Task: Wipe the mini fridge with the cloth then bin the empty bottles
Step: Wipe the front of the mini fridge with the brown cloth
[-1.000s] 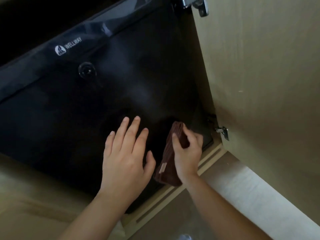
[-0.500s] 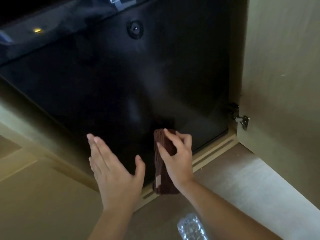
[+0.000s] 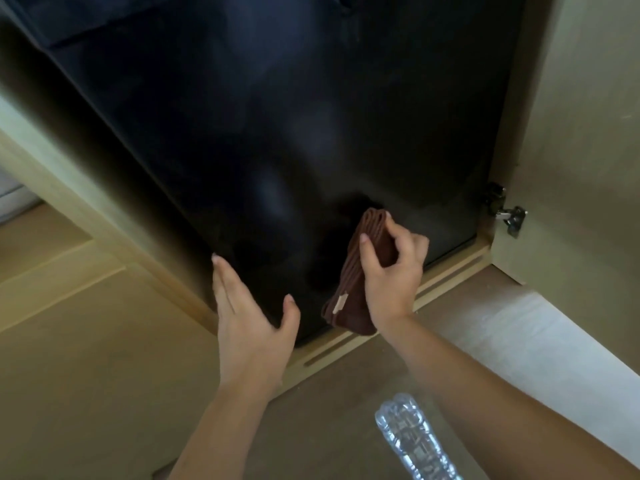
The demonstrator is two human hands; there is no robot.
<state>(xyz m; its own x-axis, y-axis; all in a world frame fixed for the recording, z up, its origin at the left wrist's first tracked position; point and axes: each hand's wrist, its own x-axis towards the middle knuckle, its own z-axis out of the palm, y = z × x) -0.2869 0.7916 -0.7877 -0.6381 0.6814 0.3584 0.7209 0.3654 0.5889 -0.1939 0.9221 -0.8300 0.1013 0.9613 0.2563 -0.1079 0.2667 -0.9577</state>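
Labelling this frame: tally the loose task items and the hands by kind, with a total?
Folded brown cloth: 1, gripped in the right hand.
Clear crinkled plastic bottle: 1, lying on the floor, partly cut off by the frame edge.
Bare hands: 2, left hand open, right hand closed on the cloth.
Total: 4

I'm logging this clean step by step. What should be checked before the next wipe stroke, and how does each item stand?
1. Cloth gripped in right hand: ok.
2. Cloth touching the fridge door: cannot tell; the folded cloth is held edge-on in front of it.
3. Left hand empty and open: ok.
4. Door shut for wiping: ok, it looks flush in the cabinet.
5. Smudges left on the door: not ok, pale hazy patches show.
6. Bottle binned: not ok, it lies on the floor.
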